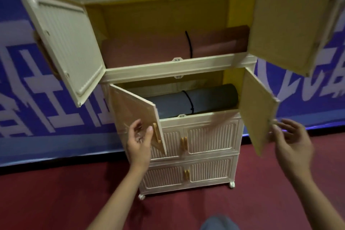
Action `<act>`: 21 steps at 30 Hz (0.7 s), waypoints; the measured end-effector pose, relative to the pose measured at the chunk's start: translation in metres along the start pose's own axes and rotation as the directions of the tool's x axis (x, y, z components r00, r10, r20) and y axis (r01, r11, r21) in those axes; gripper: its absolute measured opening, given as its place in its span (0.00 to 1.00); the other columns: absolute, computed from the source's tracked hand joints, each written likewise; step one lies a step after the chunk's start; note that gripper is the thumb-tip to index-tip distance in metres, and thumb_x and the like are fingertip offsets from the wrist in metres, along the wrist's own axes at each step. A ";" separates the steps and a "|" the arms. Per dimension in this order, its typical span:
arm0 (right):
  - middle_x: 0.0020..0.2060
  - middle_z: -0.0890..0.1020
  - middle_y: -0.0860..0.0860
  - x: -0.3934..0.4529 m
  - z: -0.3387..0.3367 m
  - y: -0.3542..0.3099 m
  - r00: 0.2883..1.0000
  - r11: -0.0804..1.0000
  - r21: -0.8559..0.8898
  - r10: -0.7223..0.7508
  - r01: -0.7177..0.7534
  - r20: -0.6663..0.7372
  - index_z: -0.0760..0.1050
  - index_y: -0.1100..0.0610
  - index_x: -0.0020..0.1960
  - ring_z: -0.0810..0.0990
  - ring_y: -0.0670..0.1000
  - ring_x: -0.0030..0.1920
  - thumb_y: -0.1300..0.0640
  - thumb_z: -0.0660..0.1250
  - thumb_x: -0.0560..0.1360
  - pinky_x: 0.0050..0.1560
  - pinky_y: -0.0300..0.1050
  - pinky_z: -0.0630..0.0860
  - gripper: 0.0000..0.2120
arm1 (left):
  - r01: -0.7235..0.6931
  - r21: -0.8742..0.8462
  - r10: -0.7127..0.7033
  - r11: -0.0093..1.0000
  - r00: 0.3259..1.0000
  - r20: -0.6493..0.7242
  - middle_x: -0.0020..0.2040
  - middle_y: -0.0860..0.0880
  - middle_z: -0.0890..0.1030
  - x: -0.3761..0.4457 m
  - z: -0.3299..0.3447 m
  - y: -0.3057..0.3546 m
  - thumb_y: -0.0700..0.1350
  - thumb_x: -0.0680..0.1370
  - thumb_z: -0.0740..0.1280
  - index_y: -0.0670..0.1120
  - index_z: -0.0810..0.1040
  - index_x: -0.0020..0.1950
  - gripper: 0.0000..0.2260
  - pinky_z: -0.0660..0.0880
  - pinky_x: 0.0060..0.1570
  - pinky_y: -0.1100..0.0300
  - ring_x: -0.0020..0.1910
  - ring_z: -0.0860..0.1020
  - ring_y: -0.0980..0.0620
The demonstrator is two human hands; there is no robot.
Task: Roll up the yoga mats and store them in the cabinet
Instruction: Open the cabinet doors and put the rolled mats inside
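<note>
A cream cabinet (175, 65) on small wheels stands against the wall, its top two compartments open. A rolled pink yoga mat (145, 46) tied with a black strap lies in the top compartment. A rolled grey yoga mat (209, 99), also strapped, lies in the second one. My left hand (139, 141) rests against the outer face of the second compartment's left door (134, 112), thumb by its orange handle, fingers apart. My right hand (292, 141) is at the outer edge of that compartment's right door (258, 110), fingers spread, holding nothing.
The top doors (61, 43) swing wide to both sides. Two lower compartments (211, 136) have shut ribbed doors with orange handles. A blue banner (28, 89) with white lettering covers the wall. The floor (56, 201) is dark red carpet. My knee (218, 223) shows at the bottom.
</note>
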State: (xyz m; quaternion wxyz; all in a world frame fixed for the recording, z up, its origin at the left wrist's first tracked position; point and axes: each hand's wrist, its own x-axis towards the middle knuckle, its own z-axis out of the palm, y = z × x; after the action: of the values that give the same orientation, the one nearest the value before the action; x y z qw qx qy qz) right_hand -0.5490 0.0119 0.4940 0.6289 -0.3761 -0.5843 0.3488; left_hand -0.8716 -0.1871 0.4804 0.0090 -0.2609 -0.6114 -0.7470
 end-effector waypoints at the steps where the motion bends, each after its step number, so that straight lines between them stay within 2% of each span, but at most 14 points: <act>1: 0.48 0.83 0.49 0.001 0.009 -0.003 0.999 1.000 0.000 0.005 -0.005 0.034 0.76 0.53 0.60 0.84 0.51 0.49 0.58 0.72 0.78 0.44 0.35 0.79 0.12 | -0.021 0.033 0.020 0.999 0.999 0.032 0.61 0.49 0.80 0.003 0.006 -0.001 0.39 0.79 0.72 0.47 0.77 0.66 0.16 0.77 0.54 0.62 0.55 0.80 0.56; 3: 0.49 0.83 0.48 0.001 0.031 -0.010 0.991 1.000 -0.028 -0.008 0.012 0.131 0.76 0.53 0.61 0.83 0.48 0.49 0.55 0.74 0.75 0.43 0.37 0.79 0.16 | -0.073 0.097 0.065 0.993 0.994 0.085 0.61 0.50 0.79 0.011 0.018 -0.002 0.40 0.80 0.70 0.49 0.78 0.64 0.13 0.74 0.55 0.66 0.57 0.79 0.53; 5: 0.51 0.82 0.45 0.005 0.061 -0.013 0.972 1.000 -0.023 0.012 -0.007 0.234 0.76 0.52 0.62 0.82 0.44 0.49 0.54 0.76 0.74 0.46 0.39 0.78 0.18 | -0.101 0.142 0.083 0.985 0.988 0.129 0.61 0.53 0.78 0.023 0.031 -0.006 0.39 0.82 0.67 0.51 0.78 0.62 0.11 0.71 0.53 0.74 0.60 0.77 0.55; 6: 0.52 0.82 0.44 0.007 0.079 -0.013 0.960 0.999 -0.032 0.009 0.000 0.281 0.76 0.51 0.62 0.82 0.43 0.50 0.54 0.75 0.74 0.48 0.41 0.78 0.18 | -0.101 0.156 0.077 0.983 0.985 0.156 0.62 0.53 0.77 0.030 0.038 -0.009 0.38 0.82 0.65 0.53 0.77 0.62 0.13 0.71 0.56 0.74 0.62 0.76 0.56; 8: 0.54 0.81 0.41 0.013 0.116 -0.005 0.935 0.996 -0.067 -0.035 0.063 0.353 0.75 0.46 0.61 0.81 0.42 0.53 0.56 0.70 0.78 0.51 0.42 0.78 0.13 | -0.098 0.187 0.055 0.977 0.974 0.220 0.67 0.54 0.76 0.046 0.053 -0.019 0.37 0.83 0.64 0.55 0.76 0.64 0.16 0.70 0.66 0.66 0.66 0.74 0.59; 10: 0.58 0.79 0.40 0.024 0.156 0.003 0.907 0.990 -0.085 -0.069 0.114 0.416 0.74 0.45 0.64 0.79 0.42 0.58 0.61 0.65 0.81 0.57 0.44 0.78 0.16 | -0.123 0.251 0.052 0.960 0.961 0.272 0.71 0.55 0.73 0.065 0.068 -0.031 0.37 0.82 0.64 0.54 0.75 0.68 0.18 0.65 0.71 0.59 0.71 0.71 0.57; 13: 0.67 0.75 0.44 0.040 0.215 0.011 0.845 0.972 -0.138 -0.092 0.192 0.527 0.72 0.51 0.72 0.73 0.43 0.67 0.66 0.60 0.77 0.70 0.46 0.70 0.25 | -0.187 0.346 0.066 0.919 0.941 0.333 0.73 0.54 0.69 0.094 0.090 -0.053 0.34 0.80 0.66 0.46 0.74 0.72 0.21 0.58 0.73 0.62 0.75 0.66 0.53; 15: 0.75 0.69 0.49 0.046 0.248 0.016 0.791 0.956 -0.193 -0.062 0.223 0.609 0.68 0.53 0.76 0.65 0.47 0.75 0.66 0.59 0.72 0.77 0.49 0.62 0.32 | -0.236 0.393 0.075 0.889 0.921 0.383 0.77 0.53 0.65 0.110 0.100 -0.072 0.36 0.80 0.67 0.43 0.72 0.75 0.23 0.53 0.74 0.65 0.78 0.62 0.53; 18: 0.81 0.53 0.48 0.051 0.274 0.027 0.750 0.934 -0.269 0.002 0.235 0.661 0.61 0.52 0.80 0.53 0.50 0.81 0.61 0.62 0.75 0.79 0.48 0.55 0.33 | -0.287 0.476 0.048 0.831 0.890 0.454 0.81 0.55 0.55 0.129 0.102 -0.091 0.40 0.81 0.67 0.45 0.65 0.79 0.27 0.48 0.75 0.65 0.80 0.52 0.56; 20: 0.81 0.51 0.46 0.051 0.270 0.028 0.737 0.943 -0.238 -0.012 0.234 0.676 0.59 0.50 0.80 0.51 0.48 0.81 0.58 0.61 0.76 0.79 0.47 0.55 0.33 | -0.243 0.475 -0.020 0.846 0.875 0.484 0.80 0.59 0.50 0.131 0.097 -0.090 0.41 0.82 0.68 0.48 0.62 0.81 0.29 0.51 0.78 0.58 0.80 0.49 0.57; 21: 0.80 0.54 0.44 0.043 0.260 0.023 0.745 0.952 -0.207 -0.032 0.226 0.666 0.60 0.46 0.79 0.53 0.46 0.80 0.60 0.61 0.77 0.78 0.46 0.59 0.32 | -0.188 0.431 -0.043 0.883 0.880 0.473 0.80 0.59 0.53 0.128 0.094 -0.083 0.40 0.81 0.68 0.49 0.63 0.80 0.28 0.55 0.77 0.56 0.80 0.51 0.57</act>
State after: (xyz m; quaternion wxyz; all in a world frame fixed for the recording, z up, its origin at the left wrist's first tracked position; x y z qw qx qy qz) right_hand -0.8052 0.0773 0.5029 0.3487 -0.2714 -0.8346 0.3291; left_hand -0.9737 -0.0413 0.4674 -0.0480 -0.4473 -0.7451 -0.4924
